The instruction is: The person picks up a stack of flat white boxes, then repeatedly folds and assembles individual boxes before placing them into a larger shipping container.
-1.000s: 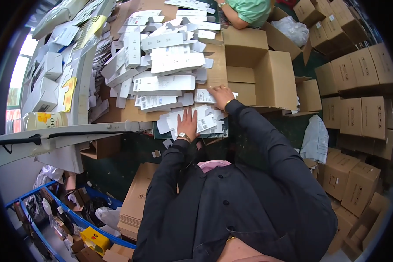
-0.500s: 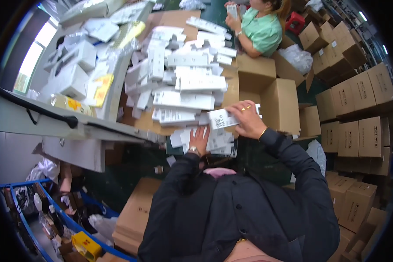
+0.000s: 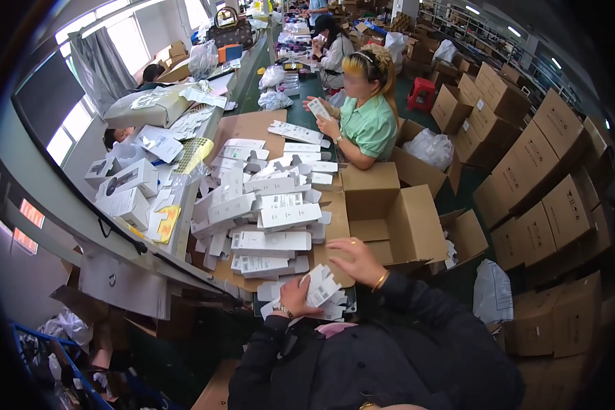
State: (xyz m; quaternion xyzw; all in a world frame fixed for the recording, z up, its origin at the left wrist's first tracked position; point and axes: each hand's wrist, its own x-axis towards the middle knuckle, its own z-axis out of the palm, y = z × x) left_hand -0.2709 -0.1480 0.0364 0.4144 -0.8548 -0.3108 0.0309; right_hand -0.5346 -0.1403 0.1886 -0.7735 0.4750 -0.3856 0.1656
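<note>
Near the front edge of the table, my left hand [image 3: 295, 298] is closed around a small white carton [image 3: 321, 285] with dark print and raised end flaps. Just to the right of those flaps, my right hand [image 3: 357, 262] hovers with fingers apart and nothing visible in it. More flat white cartons [image 3: 269, 292] lie under and beside my left hand. Beyond it spreads a heap of white cartons [image 3: 270, 241], some with flaps sticking out, on a brown cardboard sheet [image 3: 333, 205].
An open brown cardboard box [image 3: 417, 225] stands right of the heap. Across from it, a person in a green shirt [image 3: 370, 126] holds a white carton. Stacked brown boxes [image 3: 526, 171] line the right side. A cluttered shelf [image 3: 208, 137] runs along the left.
The view has tilted up toward the far tables. My right hand has let go of the carton it held and opened. My left hand, earlier flat on cartons, now grips a white carton.
</note>
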